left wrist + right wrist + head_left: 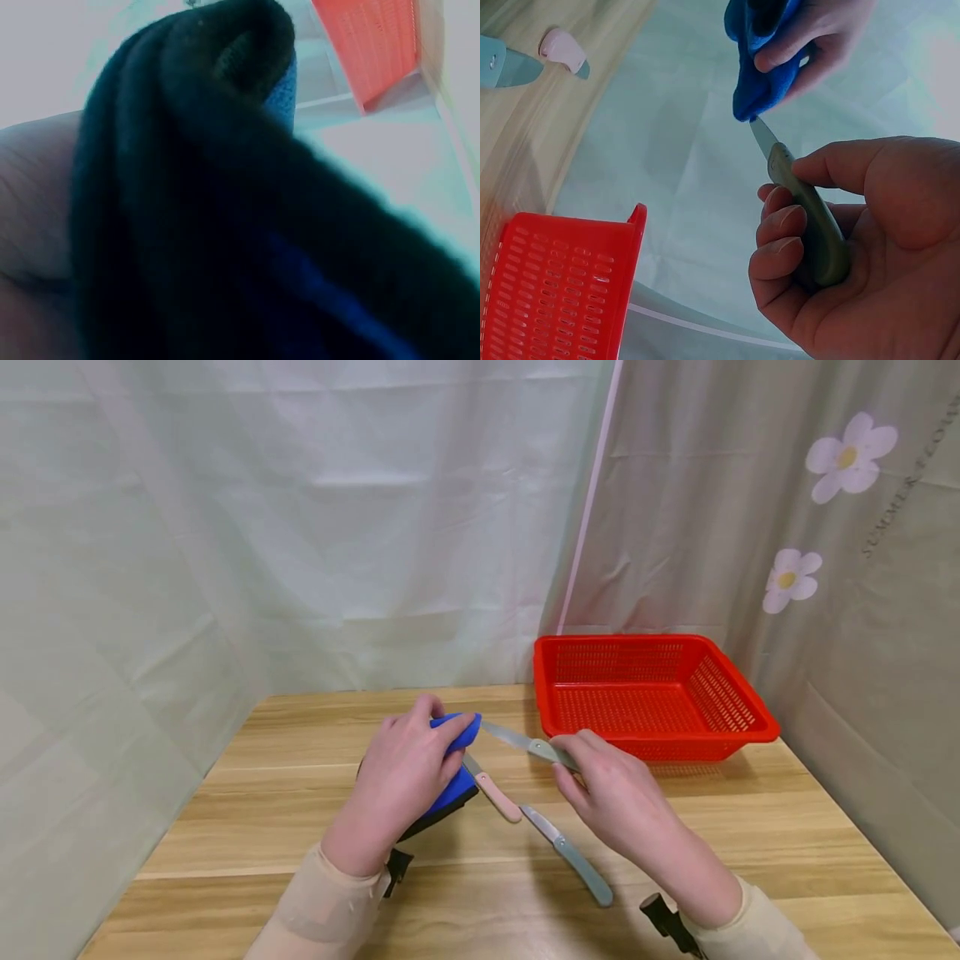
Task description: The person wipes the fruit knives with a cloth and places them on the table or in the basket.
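Bunched in my left hand (405, 768) is a blue cloth (454, 787) with a dark edge, which hangs down below the fingers. In the left wrist view the folded dark edge of the cloth (225, 127) fills most of the picture. My right hand (622, 793) grips a knife with a green handle (821, 232), its blade pointing left. The blade tip meets the cloth's end in the right wrist view. Below the hands lie a knife with a pink handle (501, 800), partly behind the cloth, and a knife with a blue-green handle (581, 864).
A red plastic basket (660, 750) with slotted walls stands at the back right of the wooden table (285, 793). Pale curtains (375, 527) hang behind and at both sides. Each wrist carries a dark strap mount (667, 920).
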Available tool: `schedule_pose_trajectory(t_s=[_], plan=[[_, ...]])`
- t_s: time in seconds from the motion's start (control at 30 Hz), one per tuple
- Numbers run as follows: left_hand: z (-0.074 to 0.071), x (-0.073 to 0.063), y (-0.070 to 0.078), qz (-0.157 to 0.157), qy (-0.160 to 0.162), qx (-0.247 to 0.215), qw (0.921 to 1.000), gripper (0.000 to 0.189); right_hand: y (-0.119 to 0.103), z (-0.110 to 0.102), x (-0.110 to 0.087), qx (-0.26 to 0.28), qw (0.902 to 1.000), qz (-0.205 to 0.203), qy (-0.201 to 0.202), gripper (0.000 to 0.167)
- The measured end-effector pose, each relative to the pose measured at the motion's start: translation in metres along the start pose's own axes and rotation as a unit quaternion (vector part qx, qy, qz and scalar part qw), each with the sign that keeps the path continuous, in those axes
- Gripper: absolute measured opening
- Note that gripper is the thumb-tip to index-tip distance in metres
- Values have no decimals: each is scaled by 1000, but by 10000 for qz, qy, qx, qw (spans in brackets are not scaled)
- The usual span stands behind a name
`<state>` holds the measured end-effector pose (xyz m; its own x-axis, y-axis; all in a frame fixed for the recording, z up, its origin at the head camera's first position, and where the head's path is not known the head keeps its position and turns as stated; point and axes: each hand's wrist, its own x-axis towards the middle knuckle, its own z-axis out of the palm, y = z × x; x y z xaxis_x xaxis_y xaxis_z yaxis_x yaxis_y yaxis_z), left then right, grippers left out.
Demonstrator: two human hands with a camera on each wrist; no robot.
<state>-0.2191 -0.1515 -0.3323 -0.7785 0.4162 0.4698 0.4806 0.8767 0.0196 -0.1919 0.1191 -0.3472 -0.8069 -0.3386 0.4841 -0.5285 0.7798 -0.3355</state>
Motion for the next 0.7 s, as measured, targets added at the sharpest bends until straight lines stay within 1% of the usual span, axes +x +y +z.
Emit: schedule_pose_trajectory(t_s=[0.1,0.2,0.23,0.33,0.47,0.7], plan=[[0,0,-2,-75,14,44,10000,41,1,0,0,-24,10000,-14,47,24],[-2,0,1,-23,52,68,10000,45,1,0,0,-23,10000,-8,21,24],[-3,0,3,29,69,68,9999,46,1,0,0,-23,10000,-9,8,24],[-5,1,12,330,157,-2,9993,49,1,1,0,-2,10000,-4,-27,25],[-4,0,24,678,240,-98,9974,51,1,3,0,7,10000,5,-83,26],[1,-3,38,856,189,-123,9961,50,1,5,0,-107,9998,-158,-75,24]])
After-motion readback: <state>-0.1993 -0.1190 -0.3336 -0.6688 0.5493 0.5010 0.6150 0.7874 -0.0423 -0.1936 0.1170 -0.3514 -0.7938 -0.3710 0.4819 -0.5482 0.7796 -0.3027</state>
